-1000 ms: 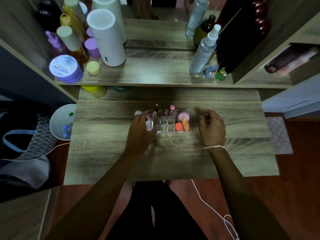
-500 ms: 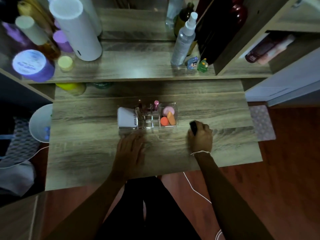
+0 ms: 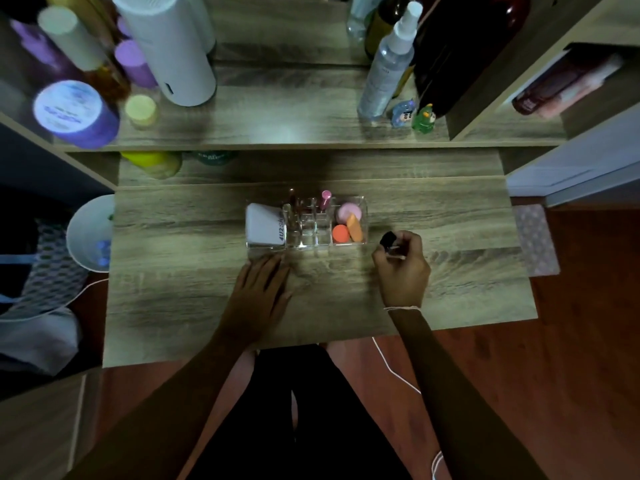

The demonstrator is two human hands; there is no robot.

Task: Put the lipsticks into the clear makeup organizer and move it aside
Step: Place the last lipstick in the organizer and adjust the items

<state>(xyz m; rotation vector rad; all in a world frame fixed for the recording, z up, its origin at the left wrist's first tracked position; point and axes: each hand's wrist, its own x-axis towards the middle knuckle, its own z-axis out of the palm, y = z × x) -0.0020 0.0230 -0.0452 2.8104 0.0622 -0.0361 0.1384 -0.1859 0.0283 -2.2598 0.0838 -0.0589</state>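
The clear makeup organizer (image 3: 308, 249) stands mid-desk. It holds a white tube (image 3: 265, 225) at its left, a pink lipstick (image 3: 325, 199) and a dark lipstick (image 3: 292, 199) upright in the back slots, and pink and orange sponges (image 3: 349, 223) at its right. My right hand (image 3: 401, 268) is just right of the organizer, closed around a black lipstick (image 3: 387, 240) whose end sticks out above the fingers. My left hand (image 3: 259, 292) lies flat on the desk in front of the organizer's left corner, fingers spread, holding nothing.
A raised shelf (image 3: 277, 129) behind the desk carries a white cylinder (image 3: 169, 46), purple jars, a spray bottle (image 3: 389, 64) and small figurines. A white bowl (image 3: 86, 233) sits off the desk's left edge. A white cable hangs by my right arm.
My left hand left the organizer and now rests flat on the desk. My right hand drew back to the right and lifted a black lipstick. The camera tilted down.
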